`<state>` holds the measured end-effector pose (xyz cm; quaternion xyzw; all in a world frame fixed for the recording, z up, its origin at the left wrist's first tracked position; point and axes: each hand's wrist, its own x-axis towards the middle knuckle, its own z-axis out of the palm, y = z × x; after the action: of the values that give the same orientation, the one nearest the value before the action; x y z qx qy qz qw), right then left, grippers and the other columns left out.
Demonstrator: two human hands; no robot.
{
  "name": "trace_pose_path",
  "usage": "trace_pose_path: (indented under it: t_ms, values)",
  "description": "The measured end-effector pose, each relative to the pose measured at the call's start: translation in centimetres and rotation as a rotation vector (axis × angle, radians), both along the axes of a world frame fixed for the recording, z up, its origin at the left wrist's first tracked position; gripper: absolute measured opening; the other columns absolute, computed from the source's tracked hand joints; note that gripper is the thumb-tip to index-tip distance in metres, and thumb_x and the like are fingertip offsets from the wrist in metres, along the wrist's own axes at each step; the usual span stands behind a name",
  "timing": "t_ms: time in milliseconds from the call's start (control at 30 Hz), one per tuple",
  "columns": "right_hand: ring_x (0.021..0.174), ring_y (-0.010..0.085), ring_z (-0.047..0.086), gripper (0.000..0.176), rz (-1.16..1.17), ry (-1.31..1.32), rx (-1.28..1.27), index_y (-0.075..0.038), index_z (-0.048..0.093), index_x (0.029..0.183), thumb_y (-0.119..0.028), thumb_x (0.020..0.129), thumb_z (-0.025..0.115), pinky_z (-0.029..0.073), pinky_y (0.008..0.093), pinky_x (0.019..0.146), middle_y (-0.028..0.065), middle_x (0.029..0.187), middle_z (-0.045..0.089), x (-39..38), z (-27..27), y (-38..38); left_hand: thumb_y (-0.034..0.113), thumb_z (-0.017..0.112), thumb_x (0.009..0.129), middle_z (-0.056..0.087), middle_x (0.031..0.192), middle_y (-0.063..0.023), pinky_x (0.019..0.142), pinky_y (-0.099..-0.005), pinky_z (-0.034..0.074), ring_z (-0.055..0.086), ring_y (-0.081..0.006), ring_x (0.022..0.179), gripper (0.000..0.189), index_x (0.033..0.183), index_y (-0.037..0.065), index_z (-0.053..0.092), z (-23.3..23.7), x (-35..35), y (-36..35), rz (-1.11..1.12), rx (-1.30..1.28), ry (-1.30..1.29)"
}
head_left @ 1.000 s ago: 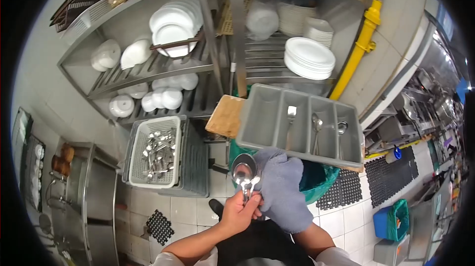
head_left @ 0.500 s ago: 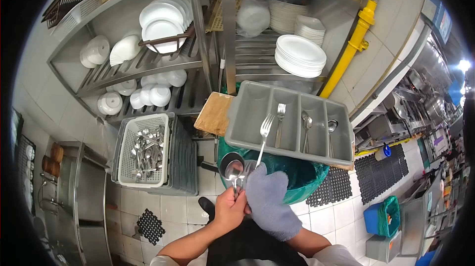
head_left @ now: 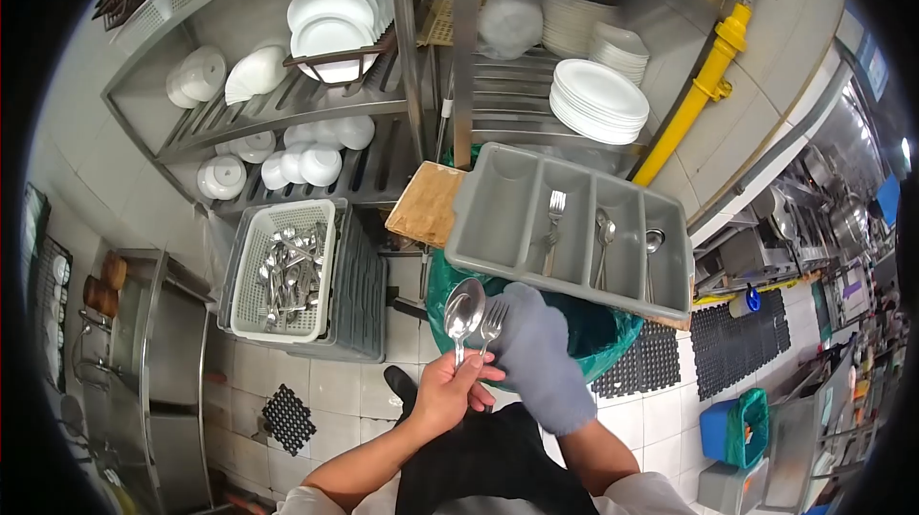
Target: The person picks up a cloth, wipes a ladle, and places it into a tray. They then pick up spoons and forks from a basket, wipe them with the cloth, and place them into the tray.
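Our left hand (head_left: pixel 450 396) clamps a shiny metal spoon (head_left: pixel 465 310) and metal fork (head_left: pixel 492 322)! Fluffy blue-grey cloth (head_left: pixel 544 362) hides our right hand, grip unclear.

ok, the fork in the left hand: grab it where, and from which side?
I'd take the fork by its neck, from the right, where the cloth is. The left hand covers the lower handle, a spoon bowl crowds its left, and the tines point away from the wearer, leaving the narrow neck exposed.
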<state>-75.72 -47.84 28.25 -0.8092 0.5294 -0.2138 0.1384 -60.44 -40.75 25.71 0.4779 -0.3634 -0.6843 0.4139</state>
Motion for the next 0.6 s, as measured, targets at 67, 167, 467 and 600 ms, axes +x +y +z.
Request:
trace_pose_path:
  t_ms: [67, 167, 467, 600]
  values:
    - [0.067, 0.0374, 0.058, 0.048, 0.002, -0.079, -0.015, 0.007, 0.051, 0.097, -0.021, 0.064, 0.072, 0.044, 0.0456, 0.058, 0.021, 0.078, 0.057, 0.6, -1.1, 1.6, 0.026, 0.046, 0.1, 0.067, 0.085, -0.0106, 0.05, -0.0236, 0.051, 0.064, -0.0132, 0.06, 0.031, 0.111, -0.002, 0.055, 0.1, -0.1, 0.0, 0.017, 0.002, 0.01]
    - [0.078, 0.0363, 0.058, 0.063, -0.086, 0.044, -0.031, 0.006, 0.047, 0.116, -0.026, 0.067, 0.071, 0.046, 0.0453, 0.068, 0.0211, 0.087, 0.057, 1.1, -0.8, 3.1, 0.019, 0.046, 0.1, 0.064, 0.078, -0.008, 0.049, -0.0238, 0.05, 0.063, -0.013, 0.058, 0.022, 0.102, -0.001, 0.056, -0.1, -0.4, 0.0, 0.017, -0.001, -0.035]
    - [0.073, 0.0368, 0.058, 0.055, -0.1, 0.103, -0.126, 0.008, 0.047, 0.11, -0.021, 0.068, 0.069, 0.045, 0.0457, 0.065, 0.0214, 0.083, 0.057, 0.6, 2.8, 1.8, 0.014, 0.047, 0.098, 0.061, 0.071, -0.0044, 0.044, -0.0225, 0.044, 0.058, -0.0096, 0.051, 0.016, 0.092, 0.002, 0.057, 0.9, -1.4, 0.1, -0.01, -0.128, -0.14]
    - [0.071, 0.037, 0.058, 0.052, -0.147, 0.125, -0.154, 0.008, 0.047, 0.108, -0.019, 0.069, 0.068, 0.045, 0.0459, 0.063, 0.0215, 0.081, 0.057, 0.4, 3.8, 0.6, 0.015, 0.049, 0.098, 0.065, 0.075, -0.0057, 0.042, -0.0209, 0.041, 0.054, -0.0074, 0.048, 0.018, 0.095, 0.001, 0.058, 1.4, -1.1, 0.4, -0.05, -0.141, -0.155]
